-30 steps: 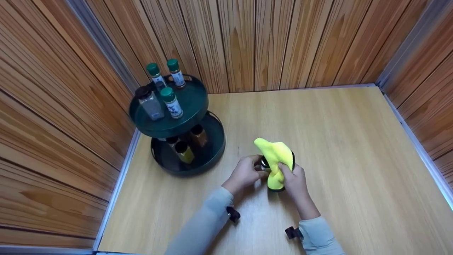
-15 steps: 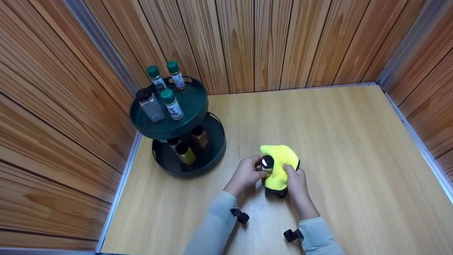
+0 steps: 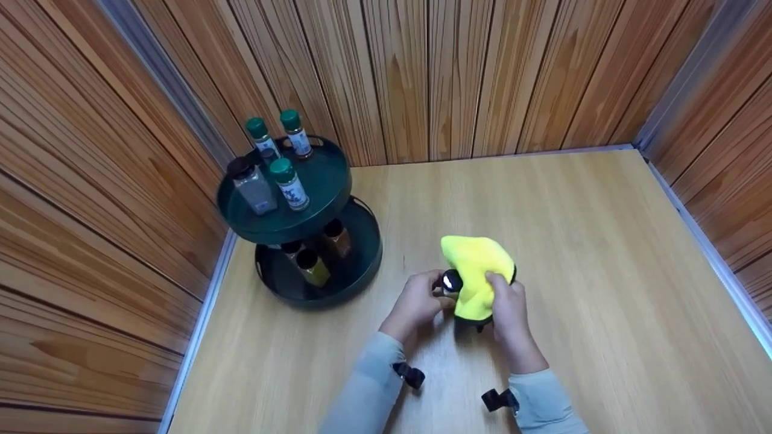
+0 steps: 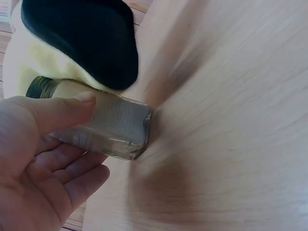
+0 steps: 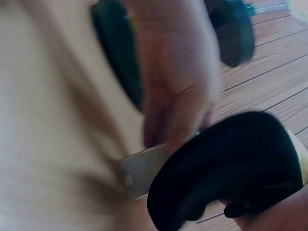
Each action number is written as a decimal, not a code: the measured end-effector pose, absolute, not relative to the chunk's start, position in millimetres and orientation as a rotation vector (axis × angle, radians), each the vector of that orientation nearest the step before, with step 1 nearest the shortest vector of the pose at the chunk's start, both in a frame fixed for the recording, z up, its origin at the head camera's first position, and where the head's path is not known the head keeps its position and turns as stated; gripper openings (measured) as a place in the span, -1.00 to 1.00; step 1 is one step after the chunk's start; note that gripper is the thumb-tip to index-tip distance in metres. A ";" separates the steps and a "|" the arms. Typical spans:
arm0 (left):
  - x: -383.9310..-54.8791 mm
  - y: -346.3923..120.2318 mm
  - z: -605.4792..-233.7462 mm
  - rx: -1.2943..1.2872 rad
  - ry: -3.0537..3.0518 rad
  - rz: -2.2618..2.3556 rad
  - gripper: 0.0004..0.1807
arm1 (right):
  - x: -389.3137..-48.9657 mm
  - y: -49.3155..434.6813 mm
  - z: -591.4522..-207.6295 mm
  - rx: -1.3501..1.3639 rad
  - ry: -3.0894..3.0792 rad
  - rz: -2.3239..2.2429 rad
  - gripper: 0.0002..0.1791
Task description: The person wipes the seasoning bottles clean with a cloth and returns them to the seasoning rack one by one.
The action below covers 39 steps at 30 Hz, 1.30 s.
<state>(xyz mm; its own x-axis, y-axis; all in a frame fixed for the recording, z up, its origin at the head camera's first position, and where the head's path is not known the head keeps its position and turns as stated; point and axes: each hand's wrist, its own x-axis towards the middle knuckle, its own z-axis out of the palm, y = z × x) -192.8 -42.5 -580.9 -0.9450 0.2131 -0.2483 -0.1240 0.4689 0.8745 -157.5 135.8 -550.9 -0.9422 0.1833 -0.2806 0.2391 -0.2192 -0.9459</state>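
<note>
My left hand [image 3: 416, 304] holds a square glass spice jar [image 4: 113, 122] with a dark lid, thumb on one side and fingers behind. Its lid [image 3: 452, 280] shows at the cloth's left edge in the head view. Whether the jar's base touches the table, I cannot tell. My right hand [image 3: 511, 307] grips a bright yellow cloth [image 3: 479, 262] with a black underside, thumb on top. The cloth lies against the jar's right side and hides part of it. In the right wrist view the cloth's black side [image 5: 231, 154] covers much of the jar.
A dark green two-tier round rack [image 3: 283, 226] stands at the left on the wooden table [image 3: 579, 241]. Green-capped spice bottles [image 3: 289, 184] and a dark-capped jar [image 3: 253, 187] are on its upper tier. More jars [image 3: 313, 268] stand below. Wood-panelled walls [image 3: 416, 78] enclose the table.
The cloth in my right hand swung down, uncovering the jar's lid, then its upper edge rose again. My left hand keeps hold of the jar, nearly in place.
</note>
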 end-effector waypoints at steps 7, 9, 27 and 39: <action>-191.2 -41.3 -583.0 0.108 2.395 1.510 -0.44 | -157.8 131.7 -571.6 0.633 1.949 -2.275 -0.70; -191.7 -40.8 -583.6 0.131 2.418 1.491 -0.45 | -156.7 134.1 -561.8 0.631 1.939 -2.307 -0.70; -191.6 -39.6 -582.6 0.082 2.411 1.485 -0.45 | -159.2 134.3 -566.2 0.659 1.905 -2.229 -0.68; -191.6 -39.8 -580.0 0.114 2.420 1.491 -0.49 | -154.9 133.9 -557.4 0.621 1.934 -2.276 -0.70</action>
<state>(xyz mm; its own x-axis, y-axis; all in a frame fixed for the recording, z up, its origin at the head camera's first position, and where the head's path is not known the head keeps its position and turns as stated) -191.6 -39.8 -580.0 -0.9530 0.2200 -0.2082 -0.0869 0.4597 0.8838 -154.9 133.9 -557.4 -0.9131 0.1899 -0.3609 0.3256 -0.1935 -0.9255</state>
